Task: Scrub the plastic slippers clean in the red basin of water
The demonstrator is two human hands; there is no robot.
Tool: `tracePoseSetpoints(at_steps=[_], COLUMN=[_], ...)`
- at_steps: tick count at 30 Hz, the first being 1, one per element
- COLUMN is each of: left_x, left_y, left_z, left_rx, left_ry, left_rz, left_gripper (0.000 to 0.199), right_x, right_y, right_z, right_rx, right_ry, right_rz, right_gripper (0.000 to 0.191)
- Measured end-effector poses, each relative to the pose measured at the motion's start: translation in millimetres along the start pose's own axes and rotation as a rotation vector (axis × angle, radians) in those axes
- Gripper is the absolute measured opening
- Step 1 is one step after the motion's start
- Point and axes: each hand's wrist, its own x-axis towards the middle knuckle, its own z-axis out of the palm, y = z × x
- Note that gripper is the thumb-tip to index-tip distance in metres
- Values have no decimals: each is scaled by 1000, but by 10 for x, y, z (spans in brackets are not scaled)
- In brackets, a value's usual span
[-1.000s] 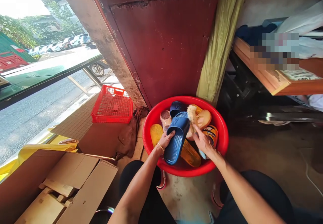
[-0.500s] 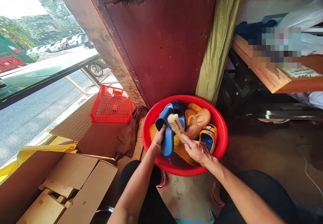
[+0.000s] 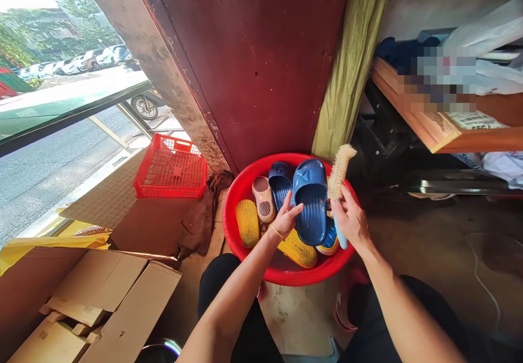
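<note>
In a red basin [image 3: 227, 232] several slippers lie together. A blue slipper [image 3: 314, 221] rests with its insole facing up on top of the others. My left hand [image 3: 285, 221] is at its left edge, two fingers spread apart and one fingertip over the rim. My right hand [image 3: 352, 218] grips a scrub brush [image 3: 340, 175] by its light blue handle, cream bristles upward, beside the slipper. A darker blue slipper [image 3: 280, 183], a beige sole [image 3: 263, 199], two yellow soles [image 3: 247, 224] and a blue-and-yellow slipper [image 3: 328, 240] surround it, partly covered.
A dark red door [image 3: 253, 79] and a greenish curtain [image 3: 343, 68] stand behind the basin. Left are a red plastic crate [image 3: 171, 169], a brown cloth [image 3: 204, 227] and a cardboard box [image 3: 126, 308]. A wooden tray [image 3: 461, 137] juts out at right.
The blue slipper has turned insole up and shifted right, and my left hand's fingers have spread. The brush has moved right and up, away from the slipper. The sandals around it have been rearranged.
</note>
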Motion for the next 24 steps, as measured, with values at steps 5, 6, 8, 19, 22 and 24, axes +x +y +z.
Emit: tracePoseSetpoints(at_steps=[5, 6, 8, 19, 22, 24], left_x=[15, 6, -8, -141, -280, -370], left_y=[-157, -202, -290, 94, 247, 271], left_z=[-2, -27, -75, -588, -854, -981], left_rx=[69, 138, 260, 1306, 1269, 1201], left_ry=[-69, -91, -180, 111, 296, 357], left_rz=[32, 62, 99, 263, 148, 104], left_gripper=[96, 95, 95, 36, 30, 38], right_x=[25, 17, -20, -17, 34, 9], right_y=[37, 33, -1, -102, -79, -103], right_z=[-133, -129, -87, -15, -40, 19], right_rx=[-160, -200, -269, -680, -701, -698], right_ry=[114, 115, 54, -379, -293, -279], right_rz=[-90, -105, -133, -2, 18, 8], right_gripper=[62, 62, 60, 58, 59, 61])
